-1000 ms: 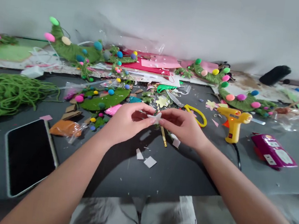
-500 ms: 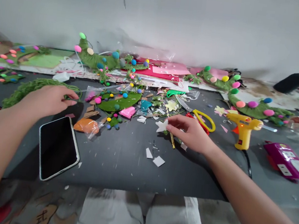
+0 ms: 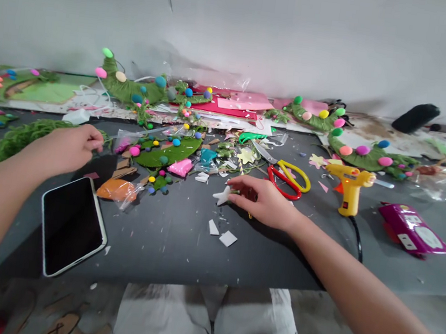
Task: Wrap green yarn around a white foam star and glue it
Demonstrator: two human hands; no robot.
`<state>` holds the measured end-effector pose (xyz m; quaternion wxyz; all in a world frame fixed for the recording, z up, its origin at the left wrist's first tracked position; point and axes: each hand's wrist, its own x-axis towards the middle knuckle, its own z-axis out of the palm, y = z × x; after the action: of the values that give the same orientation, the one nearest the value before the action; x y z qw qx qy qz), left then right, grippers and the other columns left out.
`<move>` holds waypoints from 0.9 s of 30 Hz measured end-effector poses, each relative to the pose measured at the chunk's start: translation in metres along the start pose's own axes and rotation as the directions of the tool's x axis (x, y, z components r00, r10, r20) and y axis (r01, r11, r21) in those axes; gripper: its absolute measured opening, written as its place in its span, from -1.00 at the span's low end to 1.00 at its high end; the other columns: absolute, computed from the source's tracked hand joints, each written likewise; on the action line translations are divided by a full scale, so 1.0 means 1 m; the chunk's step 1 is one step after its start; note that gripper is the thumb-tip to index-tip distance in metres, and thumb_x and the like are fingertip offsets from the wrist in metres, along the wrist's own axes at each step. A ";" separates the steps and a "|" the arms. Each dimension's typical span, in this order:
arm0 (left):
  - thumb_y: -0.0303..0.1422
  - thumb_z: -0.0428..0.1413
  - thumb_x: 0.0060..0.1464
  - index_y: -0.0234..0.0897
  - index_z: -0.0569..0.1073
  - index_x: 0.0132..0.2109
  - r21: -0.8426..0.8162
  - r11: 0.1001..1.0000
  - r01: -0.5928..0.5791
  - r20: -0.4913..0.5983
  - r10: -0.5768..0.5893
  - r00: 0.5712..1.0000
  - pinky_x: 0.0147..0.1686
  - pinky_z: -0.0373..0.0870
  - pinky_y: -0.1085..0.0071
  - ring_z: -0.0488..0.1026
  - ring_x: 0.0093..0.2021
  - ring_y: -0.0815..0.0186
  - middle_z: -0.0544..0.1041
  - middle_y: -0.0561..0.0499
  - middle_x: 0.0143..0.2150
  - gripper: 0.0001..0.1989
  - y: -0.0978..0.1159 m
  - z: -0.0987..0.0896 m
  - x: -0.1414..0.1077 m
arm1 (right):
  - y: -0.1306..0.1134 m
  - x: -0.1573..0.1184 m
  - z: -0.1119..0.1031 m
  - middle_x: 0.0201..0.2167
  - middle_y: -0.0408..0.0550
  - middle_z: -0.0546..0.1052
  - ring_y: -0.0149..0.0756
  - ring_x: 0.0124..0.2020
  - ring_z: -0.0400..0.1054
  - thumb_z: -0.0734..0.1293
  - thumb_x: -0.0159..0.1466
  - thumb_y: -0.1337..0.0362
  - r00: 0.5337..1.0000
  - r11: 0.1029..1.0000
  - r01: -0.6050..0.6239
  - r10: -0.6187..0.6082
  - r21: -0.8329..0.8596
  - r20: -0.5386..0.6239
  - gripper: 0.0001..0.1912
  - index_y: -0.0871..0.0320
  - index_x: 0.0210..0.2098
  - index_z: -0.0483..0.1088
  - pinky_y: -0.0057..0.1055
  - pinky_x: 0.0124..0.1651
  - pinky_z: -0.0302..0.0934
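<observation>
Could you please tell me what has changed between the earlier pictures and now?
The left hand has let go of the white star and moved left to the green yarn; whether it grips any is unclear. The right hand alone holds the star now. The yellow glue gun and purple packet stayed put.

1. The white star, earlier held in both hands, is now held by the right hand alone and has been tilted.
2. The left hand has been moved to the green yarn; its fingers, since spread, have been curled in.
3. The scissors' red handle, previously part-hidden, has been exposed.
</observation>
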<state>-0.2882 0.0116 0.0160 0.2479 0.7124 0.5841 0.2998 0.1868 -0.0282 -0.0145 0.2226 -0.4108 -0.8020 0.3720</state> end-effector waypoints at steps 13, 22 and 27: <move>-0.27 0.06 0.28 -0.16 0.46 -0.12 0.338 0.924 -0.179 0.048 0.173 0.984 -0.37 0.30 0.44 0.48 -0.42 0.35 0.59 0.10 -0.32 -0.88 0.142 0.084 -0.036 | -0.063 0.060 0.040 0.07 0.09 0.56 -0.29 -0.08 0.49 0.34 0.40 0.19 0.945 0.896 0.327 -0.310 0.301 -0.104 -0.48 0.23 0.29 0.30 -0.35 0.00 0.40; -0.31 0.11 0.28 -0.19 0.31 -0.09 0.098 0.987 -0.128 0.095 0.119 0.988 -0.25 0.41 0.36 0.56 -0.29 0.28 0.58 0.07 -0.31 -0.87 0.139 0.092 -0.039 | -0.066 0.077 0.052 -0.47 -0.17 0.49 -0.42 -0.41 0.34 0.29 0.43 0.14 0.969 0.935 0.231 -0.197 0.270 -0.146 -0.70 0.18 -0.36 0.43 -0.43 -0.23 0.19; -0.30 0.10 0.28 -0.20 0.32 -0.09 0.071 0.986 -0.151 0.081 0.145 0.986 -0.22 0.41 0.36 0.56 -0.27 0.28 0.58 0.05 -0.28 -0.88 0.139 0.097 -0.036 | -0.070 0.074 0.052 -0.28 -0.05 0.57 -0.35 -0.26 0.41 0.20 0.48 0.11 0.976 0.957 0.215 -0.205 0.197 -0.069 -0.67 0.21 -0.17 0.47 -0.39 -0.14 0.26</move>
<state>-0.1289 -0.0508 0.0413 0.2192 0.7737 0.5310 0.2672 0.0761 -0.0156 0.0121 0.3208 -0.3072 -0.7933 0.4163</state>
